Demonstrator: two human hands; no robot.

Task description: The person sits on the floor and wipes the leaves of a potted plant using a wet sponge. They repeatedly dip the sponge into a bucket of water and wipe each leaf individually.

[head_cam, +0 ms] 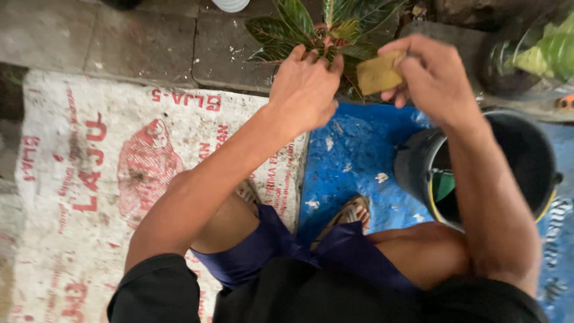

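Nearest, two sandalled feet (350, 214) rest on one blue sheet (359, 155) and one white printed sack (89, 179). At three o'clock stands one black bucket (526, 155). Further out, the left hand (305, 90) closes its fingers on the one variegated plant (317, 24) at twelve o'clock; the right hand (430, 75) pinches one yellowed leaf (378, 73).

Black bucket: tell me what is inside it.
Inside the black bucket, a green object shows near the rim. The right forearm crosses the opening, and the rest is too dark to make out.
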